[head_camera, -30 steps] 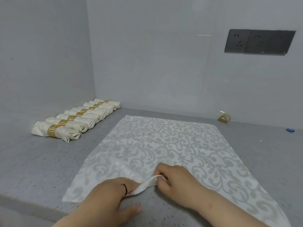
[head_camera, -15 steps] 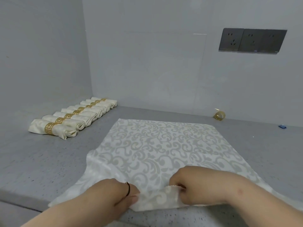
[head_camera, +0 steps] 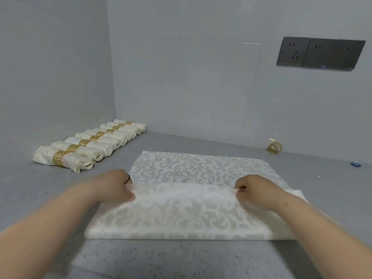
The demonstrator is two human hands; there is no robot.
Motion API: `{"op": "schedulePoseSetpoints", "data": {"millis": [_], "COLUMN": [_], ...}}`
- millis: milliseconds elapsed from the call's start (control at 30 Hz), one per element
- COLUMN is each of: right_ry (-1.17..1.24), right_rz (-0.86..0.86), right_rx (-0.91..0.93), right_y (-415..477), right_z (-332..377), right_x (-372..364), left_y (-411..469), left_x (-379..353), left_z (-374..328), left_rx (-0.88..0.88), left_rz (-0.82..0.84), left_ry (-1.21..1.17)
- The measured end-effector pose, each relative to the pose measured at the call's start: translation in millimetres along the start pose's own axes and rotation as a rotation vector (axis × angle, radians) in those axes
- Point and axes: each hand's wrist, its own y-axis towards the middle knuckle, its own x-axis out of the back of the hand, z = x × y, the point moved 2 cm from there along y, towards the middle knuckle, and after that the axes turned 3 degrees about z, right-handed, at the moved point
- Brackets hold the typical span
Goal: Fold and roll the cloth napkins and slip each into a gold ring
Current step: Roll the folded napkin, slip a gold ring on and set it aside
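A cream napkin (head_camera: pixel 193 170) with a scroll pattern lies on the grey counter (head_camera: pixel 40 188), its near half folded over toward the far edge. My left hand (head_camera: pixel 114 187) pinches the left end of the raised folded edge. At the right end of that same edge my right hand (head_camera: pixel 254 191) pinches the cloth. The fold sits roughly halfway across the napkin, with the patterned far part still uncovered. A loose gold ring (head_camera: pixel 274 148) lies by the back wall, right of the napkin.
Several rolled napkins in gold rings (head_camera: pixel 88 146) lie in a row along the left wall. A small blue object (head_camera: pixel 355 164) sits at the far right. Wall sockets (head_camera: pixel 320 54) are on the back wall. The counter's front edge runs just below the napkin.
Both hands moved apart along the napkin's near edge, lifted it and carried it away from me, so the near half now lies folded over the far half.
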Motion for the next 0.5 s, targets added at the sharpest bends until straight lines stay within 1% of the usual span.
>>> {"op": "schedulePoseSetpoints", "data": {"millis": [67, 100, 133, 200, 267, 300, 333, 400, 433, 500], "right_ry": [-0.034, -0.072, -0.109, -0.144, -0.155, -0.171, -0.191, -0.205, -0.202, -0.201], "right_rz": [-0.117, -0.148, -0.156, -0.154, -0.156, -0.166, -0.176, -0.188, -0.189, -0.183], "right_rx": [0.000, 0.000, -0.003, -0.017, -0.028, -0.028, -0.027, -0.026, -0.025, -0.013], "right_y": [9.8, 15.0, 20.9, 28.4, 35.6, 39.4, 42.1, 47.8, 49.1, 52.6], "right_z": [0.4, -0.1, -1.6, -4.1, -6.1, -6.0, -5.6, -5.3, -5.5, -6.7], "right_x": [-3.8, -6.0, -8.8, -13.8, -19.2, -20.5, -20.9, -20.6, -19.7, -19.6], "left_y": [8.3, 10.5, 13.6, 13.1, 14.9, 16.6, 16.6, 16.7, 15.4, 18.3], "left_x": [-7.6, -10.8, -12.9, -13.4, -17.8, -20.8, -25.1, -37.7, -44.2, -56.8], "left_z": [1.6, 2.8, 3.7, -2.7, -18.2, -29.6, -43.8, -73.0, -84.6, -96.8], "left_rx": [0.129, 0.168, 0.190, 0.192, 0.097, 0.018, -0.070, -0.187, -0.208, -0.199], "left_rz": [-0.174, -0.239, -0.288, -0.373, -0.408, -0.394, -0.346, -0.174, -0.095, -0.002], "left_ry": [-0.132, -0.172, -0.160, -0.104, -0.088, -0.082, -0.080, -0.056, -0.034, 0.019]}}
